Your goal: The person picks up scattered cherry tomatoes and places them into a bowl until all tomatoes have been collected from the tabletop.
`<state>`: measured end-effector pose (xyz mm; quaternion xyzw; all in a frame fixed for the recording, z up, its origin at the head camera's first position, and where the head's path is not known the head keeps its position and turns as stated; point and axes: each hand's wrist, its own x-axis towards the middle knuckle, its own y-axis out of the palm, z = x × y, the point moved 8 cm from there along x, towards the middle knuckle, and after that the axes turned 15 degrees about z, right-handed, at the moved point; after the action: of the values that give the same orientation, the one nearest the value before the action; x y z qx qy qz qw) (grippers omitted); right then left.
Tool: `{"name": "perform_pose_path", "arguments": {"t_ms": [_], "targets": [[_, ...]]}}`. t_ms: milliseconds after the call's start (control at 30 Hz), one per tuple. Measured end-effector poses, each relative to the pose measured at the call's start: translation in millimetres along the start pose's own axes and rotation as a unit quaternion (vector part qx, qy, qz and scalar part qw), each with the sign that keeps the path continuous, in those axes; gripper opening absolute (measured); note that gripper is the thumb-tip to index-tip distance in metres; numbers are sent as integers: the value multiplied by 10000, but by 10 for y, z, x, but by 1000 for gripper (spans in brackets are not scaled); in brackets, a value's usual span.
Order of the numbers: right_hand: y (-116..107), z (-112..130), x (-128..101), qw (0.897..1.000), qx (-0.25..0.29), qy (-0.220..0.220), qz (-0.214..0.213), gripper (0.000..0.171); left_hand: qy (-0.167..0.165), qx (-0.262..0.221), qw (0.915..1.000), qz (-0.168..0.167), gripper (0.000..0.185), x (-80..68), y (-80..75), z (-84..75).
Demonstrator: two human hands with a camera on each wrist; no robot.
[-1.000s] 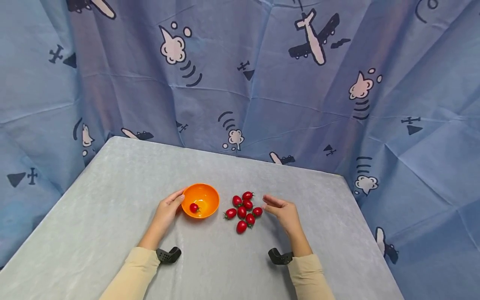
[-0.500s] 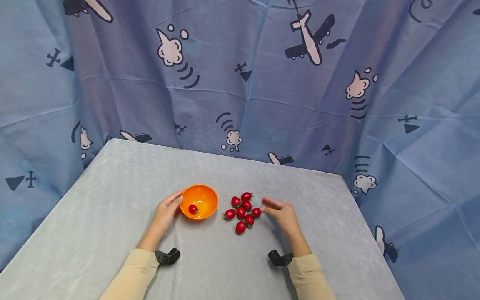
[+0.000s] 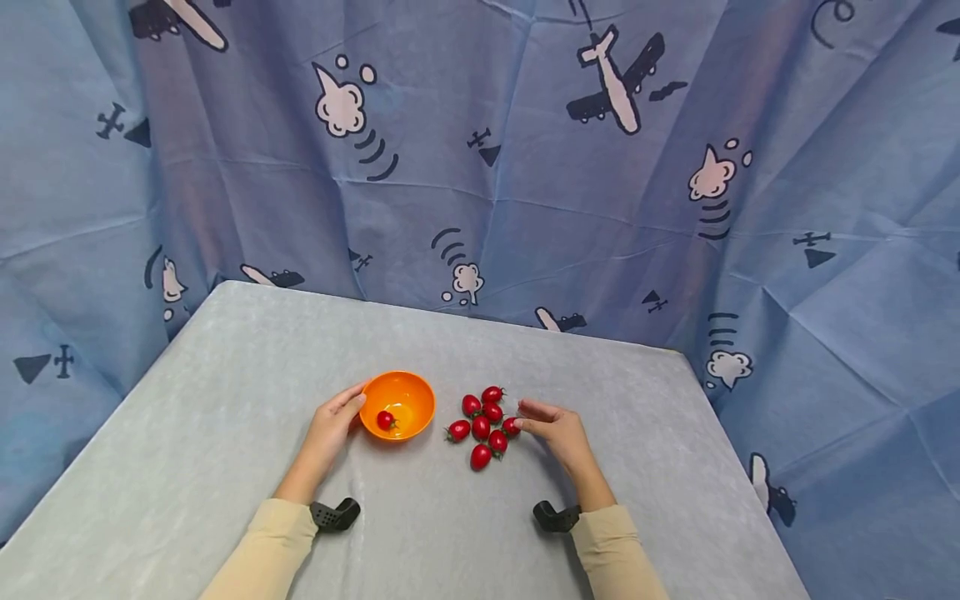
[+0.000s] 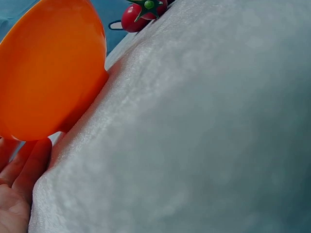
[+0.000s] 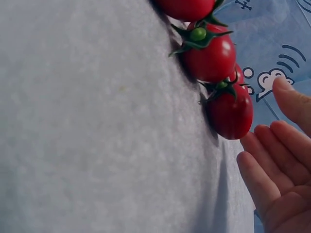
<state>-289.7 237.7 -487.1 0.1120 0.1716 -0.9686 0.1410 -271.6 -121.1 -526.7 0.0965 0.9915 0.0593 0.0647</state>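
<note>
An orange bowl point(image 3: 412, 398) stands left of centre on the table, with one cherry tomato point(image 3: 385, 420) lying inside. My left hand point(image 3: 327, 423) holds the bowl's left side, thumb at the rim and fingers along the outside. To the right of the bowl lies a cluster of several red cherry tomatoes point(image 3: 481, 428) with green stems. My right hand point(image 3: 561, 433) is at the cluster's right edge, thumb and fingers apart around the rightmost tomato point(image 3: 510, 427). In the right wrist view, extended fingers point(image 5: 260, 179) lie close to the nearest tomato point(image 5: 231, 114), without gripping it.
A pale grey cloth covers the table point(image 3: 420, 533). Behind it hangs a blue curtain point(image 3: 420, 217) printed with planes and clouds. Each wrist wears a black camera mount, one on the left point(image 3: 336, 515) and one on the right point(image 3: 557, 517).
My right hand has moved slightly left and down, closer to the rightmost tomato. The left hand keeps its hold on the bowl. The head view has shifted a little.
</note>
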Motion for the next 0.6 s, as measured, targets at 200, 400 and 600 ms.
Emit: {"name": "perform_pose_path", "arguments": {"t_ms": [200, 400, 600], "targets": [[4, -81, 40, 9999, -32, -84, -79, 44, 69, -34, 10000, -14, 44, -1, -10, -25], [8, -150, 29, 9995, -269, -41, -152, 42, 72, 45, 10000, 38, 46, -19, 19, -7], [38, -168, 57, 9994, -304, -49, -172, 42, 65, -23, 10000, -33, 45, -33, 15, 0]]}}
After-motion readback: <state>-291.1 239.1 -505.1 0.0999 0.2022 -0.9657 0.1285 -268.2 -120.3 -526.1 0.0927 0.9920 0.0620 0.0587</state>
